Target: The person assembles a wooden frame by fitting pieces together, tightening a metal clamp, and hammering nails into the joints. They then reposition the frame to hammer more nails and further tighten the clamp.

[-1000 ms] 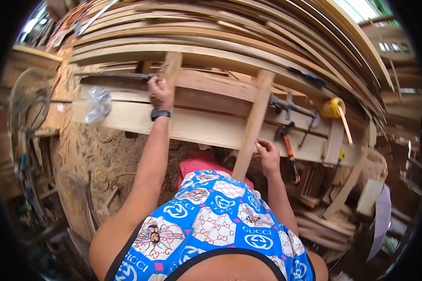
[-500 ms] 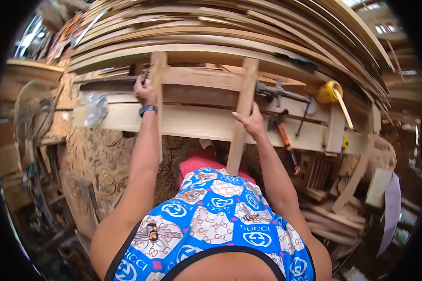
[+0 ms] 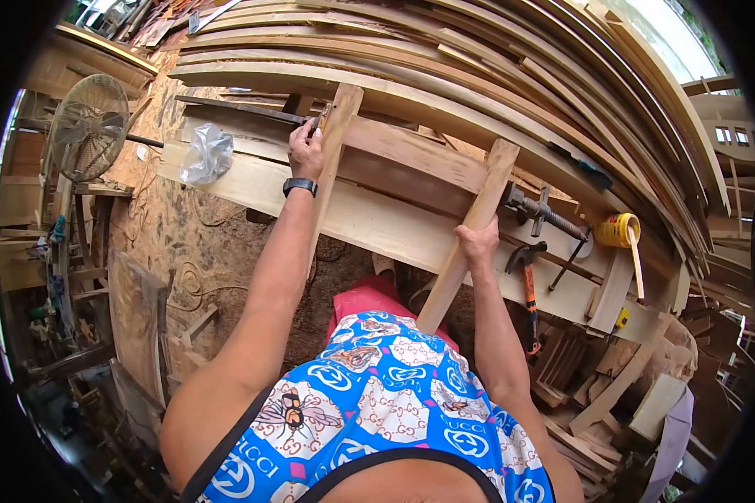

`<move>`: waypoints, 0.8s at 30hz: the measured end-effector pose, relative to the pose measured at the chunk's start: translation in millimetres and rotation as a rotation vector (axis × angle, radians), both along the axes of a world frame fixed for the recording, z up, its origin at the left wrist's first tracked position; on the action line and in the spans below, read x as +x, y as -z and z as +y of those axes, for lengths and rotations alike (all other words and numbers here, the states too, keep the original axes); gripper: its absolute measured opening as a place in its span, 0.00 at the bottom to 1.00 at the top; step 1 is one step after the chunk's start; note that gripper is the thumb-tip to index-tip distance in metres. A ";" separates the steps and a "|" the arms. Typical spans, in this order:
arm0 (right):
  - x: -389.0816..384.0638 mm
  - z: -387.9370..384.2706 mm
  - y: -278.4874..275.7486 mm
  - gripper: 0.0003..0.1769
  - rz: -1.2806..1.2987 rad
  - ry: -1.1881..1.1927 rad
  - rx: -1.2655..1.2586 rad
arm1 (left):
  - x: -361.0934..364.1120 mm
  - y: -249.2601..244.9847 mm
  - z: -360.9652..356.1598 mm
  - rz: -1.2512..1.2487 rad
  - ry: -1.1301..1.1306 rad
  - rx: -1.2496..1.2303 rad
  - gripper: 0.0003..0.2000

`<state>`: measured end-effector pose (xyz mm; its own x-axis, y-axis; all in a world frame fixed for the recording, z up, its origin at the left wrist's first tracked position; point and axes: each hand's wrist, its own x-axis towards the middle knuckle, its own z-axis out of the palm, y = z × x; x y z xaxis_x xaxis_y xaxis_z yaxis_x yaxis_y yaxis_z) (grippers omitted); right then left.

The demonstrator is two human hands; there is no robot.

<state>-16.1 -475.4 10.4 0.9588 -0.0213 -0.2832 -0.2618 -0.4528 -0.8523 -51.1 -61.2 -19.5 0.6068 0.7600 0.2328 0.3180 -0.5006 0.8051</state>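
Note:
A wooden frame piece lies across the bench planks (image 3: 377, 228), with a left upright (image 3: 337, 126), a right upright (image 3: 478, 218) and a crosspiece (image 3: 411, 155) joining them. A bar clamp spans it: its dark bar (image 3: 235, 107) sticks out on the left and its screw end (image 3: 545, 211) presses near the right upright. My left hand (image 3: 305, 155), a watch on its wrist, is closed on the clamp's left end beside the left upright; the fingertips partly hide that part. My right hand (image 3: 478, 243) wraps round the right upright below the crosspiece.
A claw hammer (image 3: 529, 289) with an orange and black handle lies right of my right hand. Beyond it stands a yellow container (image 3: 616, 230) with a stick. A clear plastic bag (image 3: 208, 153) rests at left, near a fan (image 3: 91, 126). Long boards (image 3: 377, 52) are stacked behind.
My right hand, earlier with thumb and fingers spread against the right upright, is now closed round it. The view has shifted and tilted; my left hand stays at the clamp's left end.

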 end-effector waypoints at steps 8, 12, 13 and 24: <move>-1.0 2.4 5.6 0.44 -0.009 0.004 -0.017 | 10.4 -12.0 4.6 0.061 0.105 0.016 0.20; -0.9 1.3 2.9 0.45 -0.022 0.004 -0.058 | 18.8 -18.0 6.9 0.068 0.133 -0.066 0.22; -0.5 0.6 3.8 0.45 -0.024 0.005 -0.057 | 21.2 -20.7 8.8 0.066 0.134 -0.065 0.22; 1.4 0.0 9.3 0.42 0.008 0.011 -0.076 | 24.3 -37.7 23.6 0.180 0.408 -0.117 0.22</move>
